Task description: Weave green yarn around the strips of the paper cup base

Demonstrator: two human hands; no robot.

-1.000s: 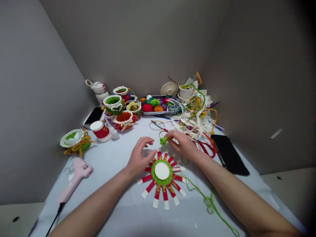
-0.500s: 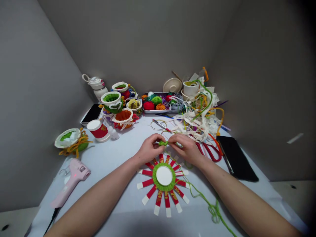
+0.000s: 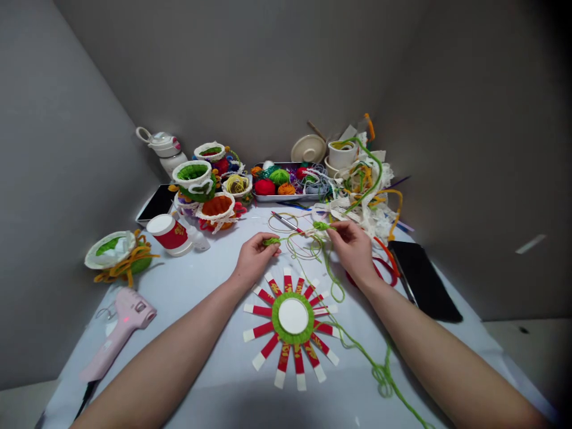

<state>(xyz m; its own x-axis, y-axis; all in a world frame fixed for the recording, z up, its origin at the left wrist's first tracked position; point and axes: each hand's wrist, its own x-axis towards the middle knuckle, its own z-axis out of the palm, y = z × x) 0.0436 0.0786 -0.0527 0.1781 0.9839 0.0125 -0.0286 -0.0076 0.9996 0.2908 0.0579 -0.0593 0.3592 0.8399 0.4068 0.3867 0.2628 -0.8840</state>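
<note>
Left hand (image 3: 255, 257), right hand (image 3: 353, 247) now drawn apart, each pinching green yarn (image 3: 322, 226), paper sunburst (image 3: 294, 316) below.

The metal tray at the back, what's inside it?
The metal tray holds a red yarn ball, a green yarn ball, an orange yarn ball and tangled grey-blue yarn. They cover the tray's bottom, so it can't be seen.

Soft, even light fills my view, brightest on the white table (image 3: 196, 316), with no hard glare. A faint, diffuse shadow (image 3: 241, 408) lies along its near edge. The wide lens bows the walls (image 3: 67, 149), and the top right corner fades almost to black.
</note>
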